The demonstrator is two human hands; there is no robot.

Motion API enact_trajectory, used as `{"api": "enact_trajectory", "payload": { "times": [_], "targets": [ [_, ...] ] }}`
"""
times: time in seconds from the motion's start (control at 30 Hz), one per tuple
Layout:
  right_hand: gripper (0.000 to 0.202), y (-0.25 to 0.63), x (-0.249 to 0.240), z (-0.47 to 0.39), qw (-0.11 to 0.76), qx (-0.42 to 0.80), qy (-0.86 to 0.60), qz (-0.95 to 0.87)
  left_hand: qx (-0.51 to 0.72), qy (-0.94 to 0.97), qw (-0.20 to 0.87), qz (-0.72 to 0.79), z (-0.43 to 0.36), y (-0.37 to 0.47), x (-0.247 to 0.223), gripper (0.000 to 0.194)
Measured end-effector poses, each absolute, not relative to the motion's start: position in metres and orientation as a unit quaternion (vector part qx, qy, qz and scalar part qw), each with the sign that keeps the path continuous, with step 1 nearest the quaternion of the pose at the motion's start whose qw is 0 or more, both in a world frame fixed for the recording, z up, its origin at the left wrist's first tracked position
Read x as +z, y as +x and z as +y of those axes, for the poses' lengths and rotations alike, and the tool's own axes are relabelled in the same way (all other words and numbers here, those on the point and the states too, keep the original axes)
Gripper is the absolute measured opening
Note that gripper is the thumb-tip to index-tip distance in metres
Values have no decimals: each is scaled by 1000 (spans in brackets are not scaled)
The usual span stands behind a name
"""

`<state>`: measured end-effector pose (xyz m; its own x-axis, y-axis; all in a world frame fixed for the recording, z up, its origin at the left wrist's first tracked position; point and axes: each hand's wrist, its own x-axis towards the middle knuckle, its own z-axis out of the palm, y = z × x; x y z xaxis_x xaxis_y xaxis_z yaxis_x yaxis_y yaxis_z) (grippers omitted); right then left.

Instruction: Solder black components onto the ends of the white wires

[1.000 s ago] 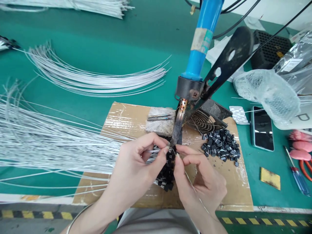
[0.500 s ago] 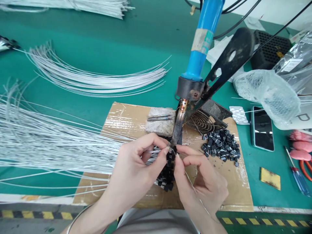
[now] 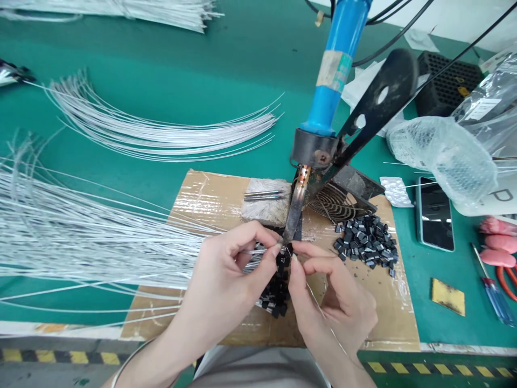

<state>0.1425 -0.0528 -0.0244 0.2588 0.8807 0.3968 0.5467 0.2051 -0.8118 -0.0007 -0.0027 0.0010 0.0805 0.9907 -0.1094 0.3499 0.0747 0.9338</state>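
A blue-handled soldering iron [image 3: 329, 105] is fixed in a black metal holder, its tip pointing down between my hands. Just left of the tip, my left hand [image 3: 232, 272] is closed in a pinch on a thin white wire [image 3: 257, 251]; the wire's end is too small to make out. Close by on the right, my right hand [image 3: 333, 302] pinches a thin strand of solder wire [image 3: 313, 295], which trails down across the palm to the wrist. Beneath my fingers lie black connectors [image 3: 277, 291], partly hidden, beside the bundle of white wires [image 3: 153, 245].
Cardboard [image 3: 226, 334] covers the green table under the work. Loose black connectors [image 3: 367, 242] are piled at right. A whitish pad [image 3: 264, 213] carries metal rods. Further right are a phone [image 3: 435, 213], a yellow sponge [image 3: 448, 296] and a screwdriver [image 3: 496, 296]. Another wire bundle [image 3: 173, 134] lies behind.
Almost nothing differs. The soldering iron and its holder have shifted very slightly, and both hands keep their pinches at the tip.
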Motion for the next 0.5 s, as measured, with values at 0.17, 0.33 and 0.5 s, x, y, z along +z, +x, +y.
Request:
{"api": "enact_trajectory", "payload": {
  "times": [0.17, 0.33, 0.5],
  "targets": [
    [16, 142, -24, -54, 515, 167, -604, -585, 353, 580, 443, 585, -4, -2, 0, 17],
    [16, 142, -25, -53, 521, 163, -600, -585, 360, 576, 439, 588, -6, -3, 0, 16],
    [16, 141, -25, -52, 521, 165, -601, -583, 355, 576, 440, 590, -6, -2, 0, 15]
  ]
}}
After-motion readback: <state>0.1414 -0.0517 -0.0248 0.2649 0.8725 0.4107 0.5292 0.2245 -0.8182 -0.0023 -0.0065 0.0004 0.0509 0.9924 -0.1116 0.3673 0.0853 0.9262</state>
